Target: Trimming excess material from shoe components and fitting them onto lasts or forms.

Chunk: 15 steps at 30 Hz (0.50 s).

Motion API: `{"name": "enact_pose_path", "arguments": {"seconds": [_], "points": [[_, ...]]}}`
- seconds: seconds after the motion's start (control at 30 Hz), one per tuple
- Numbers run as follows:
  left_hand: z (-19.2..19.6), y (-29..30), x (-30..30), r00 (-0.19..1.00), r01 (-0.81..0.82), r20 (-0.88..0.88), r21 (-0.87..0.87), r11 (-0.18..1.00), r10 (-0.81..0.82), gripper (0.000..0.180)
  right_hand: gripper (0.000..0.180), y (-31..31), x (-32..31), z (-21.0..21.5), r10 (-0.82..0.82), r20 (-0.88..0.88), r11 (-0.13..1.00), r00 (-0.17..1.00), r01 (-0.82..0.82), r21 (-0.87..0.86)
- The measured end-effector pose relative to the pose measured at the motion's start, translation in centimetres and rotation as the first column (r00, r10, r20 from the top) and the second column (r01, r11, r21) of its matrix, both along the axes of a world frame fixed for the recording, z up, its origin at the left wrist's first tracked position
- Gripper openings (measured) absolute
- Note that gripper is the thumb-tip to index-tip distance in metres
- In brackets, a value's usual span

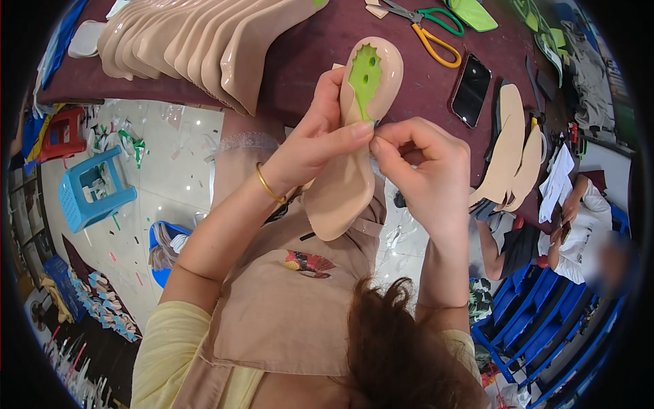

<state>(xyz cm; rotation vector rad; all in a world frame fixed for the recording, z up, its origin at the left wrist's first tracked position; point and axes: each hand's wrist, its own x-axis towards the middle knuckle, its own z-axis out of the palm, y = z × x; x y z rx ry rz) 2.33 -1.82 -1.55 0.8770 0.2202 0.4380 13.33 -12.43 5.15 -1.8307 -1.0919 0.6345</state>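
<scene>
Hands meet over a beige shoe insole held in the air above the person's lap, just off the near edge of the dark red table. The insole's long axis runs nearly straight away from the person, heel end up toward the table, toe end down toward the apron. A green layer shows through a jagged cutout at the heel. The left hand is clamped on the insole's left edge, thumb pressed across its narrow waist. The right hand is curled shut, fingertips pinching the insole's right edge just below the green patch, touching the left thumb. Both hands are equally near. On the table lie a row of stacked insoles, scissors and a phone.
</scene>
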Motion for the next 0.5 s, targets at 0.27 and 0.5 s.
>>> {"name": "enact_pose_path", "arguments": {"seconds": [0.27,0.5], "points": [[-1.0,-0.5,0.5,0.996,0.01,0.084,-0.062,0.998,-0.005,0.069,0.006,0.4,0.2,-2.1,-0.126,-0.156,0.992,0.98,0.127,-0.001],[-0.3,-0.2,0.5,0.987,0.083,0.153,-0.242,0.967,-0.046,0.07,0.002,-0.7,2.0,-3.9,-0.279,-0.16,0.958,0.947,0.286,0.027]]}}
